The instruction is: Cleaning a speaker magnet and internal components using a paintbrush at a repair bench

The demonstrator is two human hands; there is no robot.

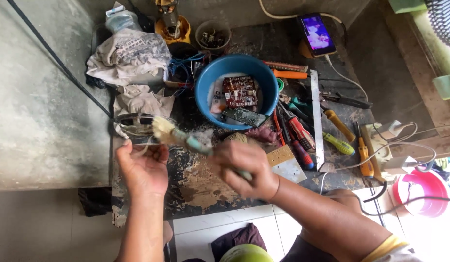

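Brush: we see one paintbrush (186, 139) held above the near part of the counter (205, 187), just in front of the blue basin.
Brush axis: its long axis runs across the counter, a little slanted; the pale bristles point toward the left edge and slightly toward the far side, the handle end toward the right and near edge.
Right hand: our right hand (247, 167) is closed in a fist around the brush handle.
Left hand: our left hand (143, 170) is half open, fingers curled upward, its fingertips just under the bristles; whether it pinches a small thing there, we cannot tell.
Basin: one blue basin (237, 90) stands near the middle of the counter, with milky liquid in it.
Boards: we count two circuit boards in the basin, one red-brown board (240, 91) and one dark board (244, 116) leaning at the near rim.
Tools: several screwdrivers (339, 144) and one long metal ruler (316, 119) lie toward the right edge.
Cloths: two crumpled rags (128, 56) sit at the far left corner.
Phone: one phone (317, 35) with a lit screen lies at the far edge.
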